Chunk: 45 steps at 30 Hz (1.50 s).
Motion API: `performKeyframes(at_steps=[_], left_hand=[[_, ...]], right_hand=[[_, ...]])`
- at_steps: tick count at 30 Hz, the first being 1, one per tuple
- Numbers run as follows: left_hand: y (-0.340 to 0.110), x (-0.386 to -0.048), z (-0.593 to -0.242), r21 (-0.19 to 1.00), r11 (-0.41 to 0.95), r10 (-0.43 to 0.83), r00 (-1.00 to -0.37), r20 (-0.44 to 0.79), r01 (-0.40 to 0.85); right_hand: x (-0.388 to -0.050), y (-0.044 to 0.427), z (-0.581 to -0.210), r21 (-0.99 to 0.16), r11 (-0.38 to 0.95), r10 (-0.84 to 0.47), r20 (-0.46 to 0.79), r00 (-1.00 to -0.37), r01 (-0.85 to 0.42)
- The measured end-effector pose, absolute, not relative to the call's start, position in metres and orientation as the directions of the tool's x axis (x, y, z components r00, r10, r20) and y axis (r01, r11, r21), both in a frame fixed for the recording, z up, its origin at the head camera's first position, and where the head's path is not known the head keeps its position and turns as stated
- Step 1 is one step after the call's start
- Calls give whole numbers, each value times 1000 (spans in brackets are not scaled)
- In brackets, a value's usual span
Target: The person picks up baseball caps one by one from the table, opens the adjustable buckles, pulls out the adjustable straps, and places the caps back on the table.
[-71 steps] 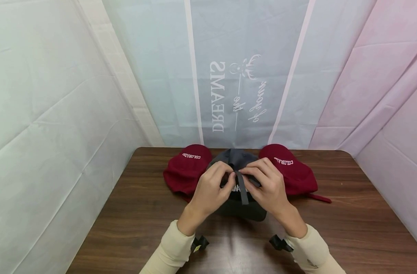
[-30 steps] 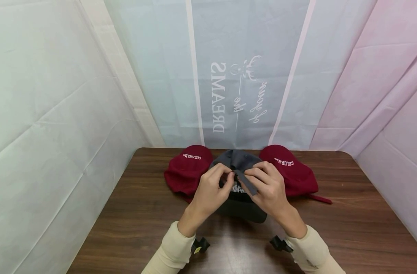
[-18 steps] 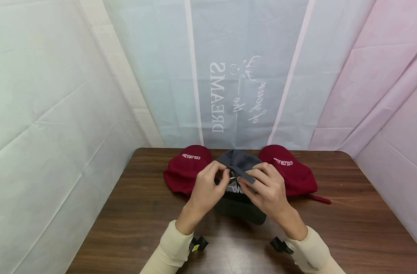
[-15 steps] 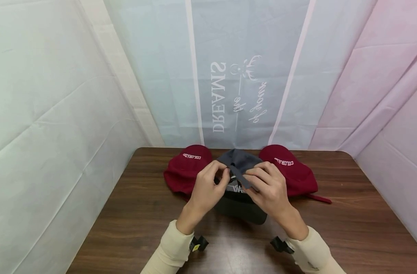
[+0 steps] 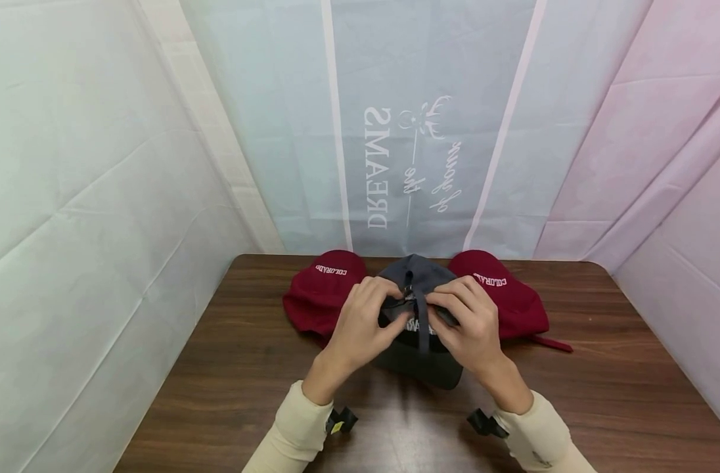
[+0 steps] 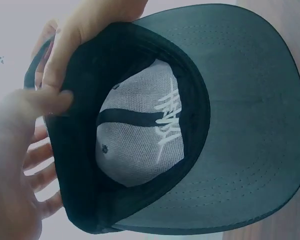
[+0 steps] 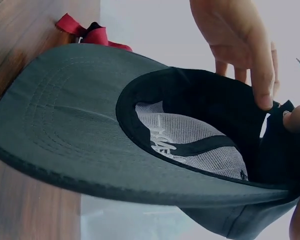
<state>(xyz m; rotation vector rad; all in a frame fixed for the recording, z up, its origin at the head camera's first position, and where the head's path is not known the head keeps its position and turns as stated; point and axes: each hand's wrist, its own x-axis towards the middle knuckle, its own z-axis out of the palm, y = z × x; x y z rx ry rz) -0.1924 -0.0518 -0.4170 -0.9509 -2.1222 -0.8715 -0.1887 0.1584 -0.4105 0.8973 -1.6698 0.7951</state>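
Head view: the soft dark grey fabric baseball cap (image 5: 418, 268) is above the brown wood-grain table (image 5: 573, 394), between two wine-red fabric caps, one to its left (image 5: 324, 299) and one to its right (image 5: 502, 305). Whether it touches the table cannot be told.

What has just changed is the narrow flat grey fabric strap (image 5: 423, 328) at the cap's back. Half a second ago it slanted across the gap toward the right fingers; now it drops almost straight down in front of the cap, its lower end hanging loose. The left thumb has also moved lower and farther from its forefinger, and the cap's crown has shifted slightly rightward.

The left hand (image 5: 357, 328), on the cap's left side, grips the back band, thumb inside and fingers outside, as the right wrist view shows. The right hand (image 5: 469, 325) pinches the band on the cap's right side, its fingertips just beside the strap; whether they also hold the strap cannot be told.

For the strap work, this looks like a regrip, with the strap seemingly not yet secured. The left wrist view shows the cap's broad curved dark brim (image 6: 250, 115) projecting opposite the hands, and pale grey mesh (image 6: 137, 152) inside the crown.
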Motion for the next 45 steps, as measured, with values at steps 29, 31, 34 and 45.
performKeyframes(at_steps=[29, 31, 34, 45], left_hand=[[-44, -186, -410, 203, 459, 311, -370, 875, 865], [-43, -186, -411, 200, 460, 310, -368, 877, 865], [-43, -186, -411, 197, 464, 307, -365, 879, 864], [-48, -187, -410, 220, 463, 278, -377, 883, 858]], right_hand=[[-187, 151, -411, -60, 466, -130, 982, -136, -882], [-186, 150, -411, -61, 464, -123, 984, -133, -884], [-185, 150, -411, -63, 466, -115, 985, -131, -883], [-186, 155, -410, -63, 509, -111, 984, -138, -859]])
